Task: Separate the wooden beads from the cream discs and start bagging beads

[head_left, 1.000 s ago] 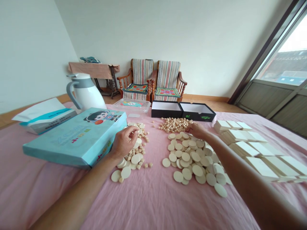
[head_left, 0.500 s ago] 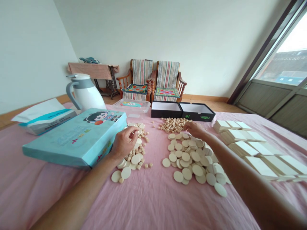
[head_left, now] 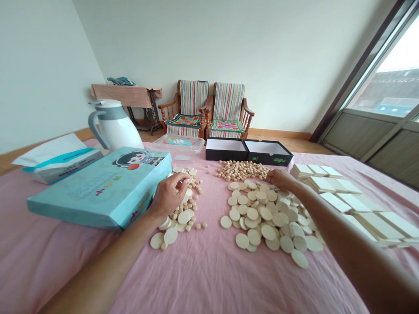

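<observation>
My left hand (head_left: 170, 194) is closed, its fingers curled and thumb pressed in, over a mixed heap of small wooden cubes (head_left: 181, 206) and pale wooden discs (head_left: 170, 236); whatever it grips is hidden. At the right end of a pile of small wooden beads or cubes (head_left: 240, 170), my right hand (head_left: 280, 179) has its fingers bunched together, with their contents out of sight. A large heap of round wooden discs (head_left: 266, 213) lies just below my right hand, partly behind the forearm.
A light-blue box (head_left: 88, 187), tissue pack (head_left: 65, 155) and white jug (head_left: 119, 131) stand left. Behind are a clear plastic lid (head_left: 193, 152) and black open box (head_left: 227, 155). Stacked pale wooden rectangles (head_left: 353, 201) lie right, on the pink cloth (head_left: 209, 270).
My right hand has moved right along the bead pile to its right end, uncovering beads there. My left hand stays over its heap. The view has shifted slightly.
</observation>
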`<state>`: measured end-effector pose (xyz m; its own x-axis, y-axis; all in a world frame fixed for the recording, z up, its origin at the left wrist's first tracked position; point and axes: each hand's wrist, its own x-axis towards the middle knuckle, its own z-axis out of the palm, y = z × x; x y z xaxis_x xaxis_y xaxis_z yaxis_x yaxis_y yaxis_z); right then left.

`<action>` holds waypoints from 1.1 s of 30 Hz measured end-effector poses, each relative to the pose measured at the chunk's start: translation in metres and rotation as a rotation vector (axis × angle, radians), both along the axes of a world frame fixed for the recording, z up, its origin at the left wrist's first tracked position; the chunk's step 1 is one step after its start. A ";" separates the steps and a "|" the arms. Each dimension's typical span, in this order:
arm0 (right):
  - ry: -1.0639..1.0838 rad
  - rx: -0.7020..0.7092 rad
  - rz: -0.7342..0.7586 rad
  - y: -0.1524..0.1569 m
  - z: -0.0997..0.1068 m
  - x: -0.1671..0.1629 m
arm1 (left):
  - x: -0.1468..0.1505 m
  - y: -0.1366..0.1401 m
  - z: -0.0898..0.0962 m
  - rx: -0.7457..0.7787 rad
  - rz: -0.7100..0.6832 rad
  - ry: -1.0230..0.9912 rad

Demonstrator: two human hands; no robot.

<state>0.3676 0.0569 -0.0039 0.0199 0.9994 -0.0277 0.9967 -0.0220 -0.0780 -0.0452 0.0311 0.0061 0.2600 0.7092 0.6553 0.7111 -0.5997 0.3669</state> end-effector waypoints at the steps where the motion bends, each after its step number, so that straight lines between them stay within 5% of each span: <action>1: -0.001 0.008 -0.005 0.002 -0.001 0.001 | 0.000 0.000 0.000 0.000 0.000 -0.001; 7: 0.002 0.085 -0.041 0.004 0.004 -0.008 | -0.001 0.000 0.000 0.007 0.001 0.002; 21: 0.121 0.058 0.154 -0.001 0.021 -0.072 | -0.002 0.001 -0.003 0.007 -0.022 -0.014; 33: 0.130 0.050 0.195 0.014 0.010 -0.102 | -0.002 0.001 0.000 -0.014 -0.017 -0.009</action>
<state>0.2655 0.0709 0.0064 -0.1740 0.9842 0.0322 0.9633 0.1769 -0.2021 -0.0470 0.0317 0.0058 0.2663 0.7141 0.6474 0.6974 -0.6064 0.3820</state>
